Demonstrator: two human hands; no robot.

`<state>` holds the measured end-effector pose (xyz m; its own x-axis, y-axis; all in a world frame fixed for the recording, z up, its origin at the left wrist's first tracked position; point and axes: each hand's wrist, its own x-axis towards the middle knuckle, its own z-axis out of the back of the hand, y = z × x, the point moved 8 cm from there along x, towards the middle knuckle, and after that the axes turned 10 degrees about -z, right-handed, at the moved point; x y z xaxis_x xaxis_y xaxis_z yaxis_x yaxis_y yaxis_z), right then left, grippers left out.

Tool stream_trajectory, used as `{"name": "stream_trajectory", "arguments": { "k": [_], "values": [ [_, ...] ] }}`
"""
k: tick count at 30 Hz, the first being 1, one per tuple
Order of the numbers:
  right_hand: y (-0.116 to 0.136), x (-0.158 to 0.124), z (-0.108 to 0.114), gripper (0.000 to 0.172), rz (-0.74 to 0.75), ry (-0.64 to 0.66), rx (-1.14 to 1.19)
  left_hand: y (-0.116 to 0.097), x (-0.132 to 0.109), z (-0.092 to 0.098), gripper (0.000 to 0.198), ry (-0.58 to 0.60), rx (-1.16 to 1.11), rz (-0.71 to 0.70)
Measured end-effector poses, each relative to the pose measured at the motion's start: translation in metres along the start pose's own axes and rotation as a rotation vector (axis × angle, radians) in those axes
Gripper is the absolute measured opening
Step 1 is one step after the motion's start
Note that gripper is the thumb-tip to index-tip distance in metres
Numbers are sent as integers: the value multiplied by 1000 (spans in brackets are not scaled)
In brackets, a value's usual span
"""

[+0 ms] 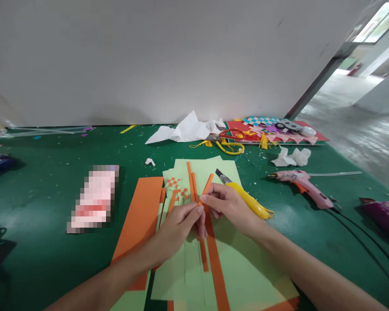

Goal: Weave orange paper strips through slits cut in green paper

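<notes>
My right hand (226,202) pinches a narrow orange paper strip (208,183), whose upper end points up and away. At the strip's lower end, my left hand (181,220) has thumb and finger pressed together, close against the right fingertips. Both hands are over a stack of light green paper sheets (246,268). More orange strips (215,268) lie on the sheets beneath and between the hands. Just left of the fingers are small orange-and-white checked woven pieces (174,183). A yellow utility knife (249,201), blade out, lies beside my right hand.
Orange card (142,211) lies at the left, near a pixelated pink item (95,196). A pink glue gun (306,185) with a cord is at the right. Scissors (230,144), white tissue (188,129) and a red board (320,137) with paper decorations line the back, below a pale wall.
</notes>
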<state>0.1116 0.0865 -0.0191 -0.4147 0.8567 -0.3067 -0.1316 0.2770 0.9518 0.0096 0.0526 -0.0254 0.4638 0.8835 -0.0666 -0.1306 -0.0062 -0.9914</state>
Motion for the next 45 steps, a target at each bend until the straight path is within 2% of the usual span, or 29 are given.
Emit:
{"name": "stream_trajectory", "arguments": {
  "k": [5, 18, 27, 45],
  "values": [
    [-3, 1, -4, 29, -17, 38, -20, -1, 0, 0, 44, -2, -2, -12],
    [-1, 1, 7, 36, 0, -67, -28, 0, 0, -1, 43, 14, -20, 11],
    [2, -1, -3, 29, -11, 34, -43, -2, 1, -1, 43, -1, -29, -1],
    [-4, 0, -3, 34, -16, -11, -61, -2, 0, -3, 42, 7, -80, -4]
  ]
}}
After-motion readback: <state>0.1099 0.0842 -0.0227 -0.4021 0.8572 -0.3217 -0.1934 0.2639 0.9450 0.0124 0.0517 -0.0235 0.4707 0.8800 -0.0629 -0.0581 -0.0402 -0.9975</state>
